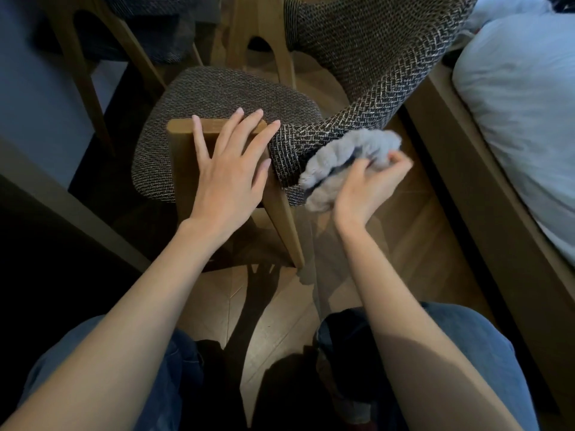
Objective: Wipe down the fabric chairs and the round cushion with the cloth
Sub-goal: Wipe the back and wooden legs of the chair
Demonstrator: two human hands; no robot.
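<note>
A woven dark-and-white fabric chair back (367, 76) curves from the upper right down to its near end. Beside it sits the chair's round seat cushion (217, 91) in brown tweed. My left hand (230, 169) lies flat with straight fingers on the chair's wooden frame post (183, 163). My right hand (370, 185) grips a bunched grey cloth (345, 160), which presses against the near end of the fabric back.
A second fabric chair (146, 29) with wooden legs stands at the upper left. A bed with white bedding (522, 98) and a wooden frame runs along the right. A dark table edge (46, 200) is at the left. My jeans-clad knees are over the wooden floor (264, 309).
</note>
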